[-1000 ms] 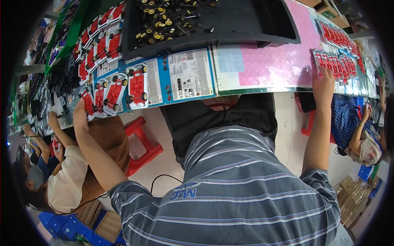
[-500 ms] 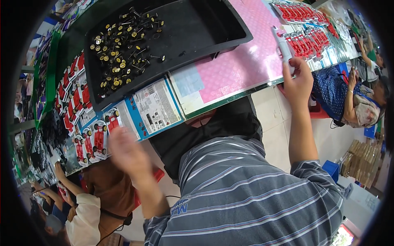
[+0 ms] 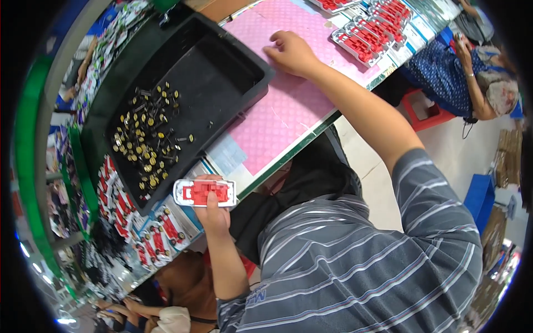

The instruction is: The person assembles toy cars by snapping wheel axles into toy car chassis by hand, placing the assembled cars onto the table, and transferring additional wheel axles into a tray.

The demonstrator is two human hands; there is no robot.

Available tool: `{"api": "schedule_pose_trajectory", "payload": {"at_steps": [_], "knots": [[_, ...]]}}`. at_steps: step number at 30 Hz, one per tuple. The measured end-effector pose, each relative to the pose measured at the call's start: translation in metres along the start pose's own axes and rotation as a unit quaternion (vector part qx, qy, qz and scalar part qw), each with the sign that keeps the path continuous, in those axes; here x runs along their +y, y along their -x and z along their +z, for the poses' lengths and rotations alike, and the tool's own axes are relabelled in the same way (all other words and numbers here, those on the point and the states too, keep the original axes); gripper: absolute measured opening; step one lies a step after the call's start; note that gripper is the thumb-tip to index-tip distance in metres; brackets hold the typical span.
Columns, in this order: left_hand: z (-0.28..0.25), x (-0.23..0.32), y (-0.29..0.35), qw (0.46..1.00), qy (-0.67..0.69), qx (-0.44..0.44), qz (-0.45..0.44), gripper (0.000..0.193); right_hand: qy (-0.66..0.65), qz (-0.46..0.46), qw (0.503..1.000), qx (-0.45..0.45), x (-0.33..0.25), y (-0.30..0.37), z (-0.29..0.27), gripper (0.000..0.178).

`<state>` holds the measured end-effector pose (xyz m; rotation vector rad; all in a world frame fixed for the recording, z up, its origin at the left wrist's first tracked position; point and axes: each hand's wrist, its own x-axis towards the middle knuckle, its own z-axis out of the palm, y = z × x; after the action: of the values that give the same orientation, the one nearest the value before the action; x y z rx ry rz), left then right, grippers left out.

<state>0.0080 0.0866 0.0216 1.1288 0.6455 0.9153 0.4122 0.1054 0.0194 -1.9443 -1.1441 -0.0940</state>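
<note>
A toy car body (image 3: 204,193), white around the edge with a red underside facing up and no wheels visible on it, is gripped in my left hand (image 3: 214,213). My thumb presses across its red middle, over the table's front edge. Beside it stands a large black tray (image 3: 222,119) holding a heap of small wheel axles (image 3: 147,133) with yellow-centred black wheels. My right hand (image 3: 294,54) hovers over or rests on the pink mat (image 3: 272,114), just right of the tray, its bent fingers apart and nothing visible in them.
Rows of red and silver-white car bodies (image 3: 369,36) lie at the far right. Wheeled red cars (image 3: 158,241) crowd the left of the table. A person in blue dotted clothing (image 3: 427,69) sits at right, near a red stool (image 3: 425,111); another person's sleeve (image 3: 175,321) shows at lower left.
My right hand has moved left from the right table edge, no longer on the white piece it held. My left hand has come off the wheeled cars and now holds a car body. The view has turned.
</note>
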Motion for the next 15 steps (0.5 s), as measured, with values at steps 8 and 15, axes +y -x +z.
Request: {"api": "schedule_pose_trajectory", "payload": {"at_steps": [8,15], "knots": [[0.001,-0.007,-0.002,0.998,-0.034,0.053,0.012,0.064,0.066,0.048,0.997,-0.009,-0.016,-0.074,0.077,0.039],[0.004,-0.002,-0.003,0.994,-0.098,0.049,0.001,0.068,0.067,-0.023,0.995,-0.065,-0.013,-0.129,0.094,0.028]]}}
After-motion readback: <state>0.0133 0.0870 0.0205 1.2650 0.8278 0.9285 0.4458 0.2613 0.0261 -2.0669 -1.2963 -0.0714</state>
